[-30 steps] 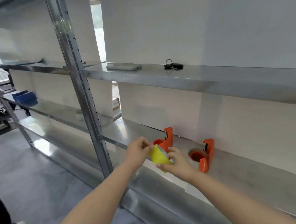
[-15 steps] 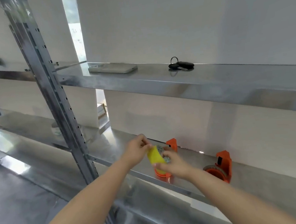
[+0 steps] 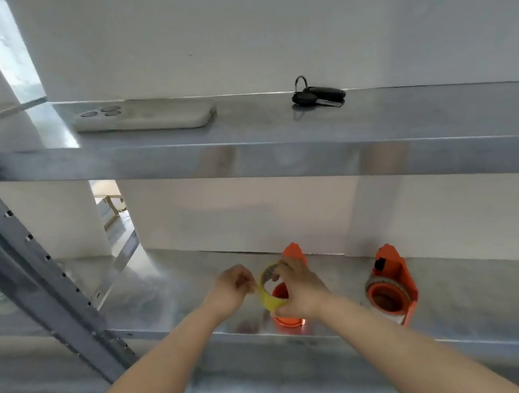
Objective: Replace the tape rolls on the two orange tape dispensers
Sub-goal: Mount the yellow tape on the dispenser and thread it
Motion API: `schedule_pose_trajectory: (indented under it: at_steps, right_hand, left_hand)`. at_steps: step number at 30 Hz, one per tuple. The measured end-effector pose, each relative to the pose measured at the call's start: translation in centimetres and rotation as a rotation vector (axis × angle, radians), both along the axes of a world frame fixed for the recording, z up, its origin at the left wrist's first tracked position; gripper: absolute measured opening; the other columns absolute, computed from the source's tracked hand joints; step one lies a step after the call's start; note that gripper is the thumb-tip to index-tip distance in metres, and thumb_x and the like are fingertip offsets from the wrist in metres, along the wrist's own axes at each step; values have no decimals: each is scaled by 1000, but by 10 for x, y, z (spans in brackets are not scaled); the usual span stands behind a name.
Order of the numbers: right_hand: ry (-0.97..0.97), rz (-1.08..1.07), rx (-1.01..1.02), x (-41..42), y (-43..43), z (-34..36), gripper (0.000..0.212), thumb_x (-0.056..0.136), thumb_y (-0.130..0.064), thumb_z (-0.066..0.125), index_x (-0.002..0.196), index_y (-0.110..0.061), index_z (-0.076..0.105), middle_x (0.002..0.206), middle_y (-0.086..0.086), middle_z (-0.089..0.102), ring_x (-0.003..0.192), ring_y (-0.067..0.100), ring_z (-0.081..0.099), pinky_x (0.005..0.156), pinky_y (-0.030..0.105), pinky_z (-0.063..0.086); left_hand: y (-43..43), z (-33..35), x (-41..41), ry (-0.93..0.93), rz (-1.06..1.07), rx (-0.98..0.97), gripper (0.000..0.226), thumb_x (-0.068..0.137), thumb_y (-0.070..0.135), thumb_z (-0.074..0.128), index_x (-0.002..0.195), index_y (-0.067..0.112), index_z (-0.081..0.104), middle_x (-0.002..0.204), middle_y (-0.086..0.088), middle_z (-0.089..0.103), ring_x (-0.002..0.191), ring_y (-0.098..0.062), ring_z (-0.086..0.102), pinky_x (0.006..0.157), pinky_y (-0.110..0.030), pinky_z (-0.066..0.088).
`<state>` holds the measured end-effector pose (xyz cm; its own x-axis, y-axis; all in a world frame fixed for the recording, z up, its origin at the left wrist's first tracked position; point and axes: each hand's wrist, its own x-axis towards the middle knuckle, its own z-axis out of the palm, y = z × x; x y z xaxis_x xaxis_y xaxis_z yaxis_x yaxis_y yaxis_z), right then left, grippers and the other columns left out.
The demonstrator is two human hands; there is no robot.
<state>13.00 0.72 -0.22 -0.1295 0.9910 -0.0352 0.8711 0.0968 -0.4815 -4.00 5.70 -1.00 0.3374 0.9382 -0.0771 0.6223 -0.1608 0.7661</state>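
Yellow tape roll is lowered since earlier frame, held just above orange dispenser at lower centre. Roll is clasped by fingers of right hand, edge pinched by left hand, likely for seating on hub. Second dispenser, lower right, is untouched.

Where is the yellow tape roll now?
Low in the centre of the head view, the yellow tape roll is held by the left hand and right hand, just above the left orange dispenser.
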Motion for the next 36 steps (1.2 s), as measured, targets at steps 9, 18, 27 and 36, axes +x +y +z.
schedule_pose_trajectory:
  at_steps: [9, 18, 27, 36]
  right_hand:
    - [383, -336, 68, -8, -11, -9, 81, 66, -52, 70, 133, -22, 36, 140, 1, 39, 131, 18, 35, 111, 38, 32]
    - [704, -747, -221, 16, -9, -24, 28, 93, -14, 37, 80, -27, 58, 105, 15, 66, 100, 33, 62, 92, 52, 51]
    - [661, -774, 57, 5, -13, -16, 33, 96, -14, 33, 108, -12, 63, 110, 14, 68, 98, 27, 61, 78, 27, 40]
    - [748, -740, 159, 9, -22, -2, 33, 97, -17, 33, 113, -15, 62, 111, 11, 68, 101, 25, 61, 88, 33, 47]
  left_hand:
    - [17, -1, 3, -189, 81, -51, 26, 88, 9, 50, 71, 28, 48, 105, -10, 70, 98, -29, 64, 86, -45, 53]
    - [21, 23, 21, -265, 196, 14, 18, 88, 12, 52, 75, 23, 51, 88, -7, 66, 87, -28, 62, 77, -46, 55]
    - [3, 21, 47, -427, 346, -281, 22, 93, 8, 43, 73, 18, 45, 98, -21, 59, 82, -29, 59, 54, -34, 55]
    - [-9, 18, 48, -335, 305, -216, 22, 90, 12, 46, 70, 20, 43, 74, -4, 53, 78, -25, 51, 72, -38, 45]
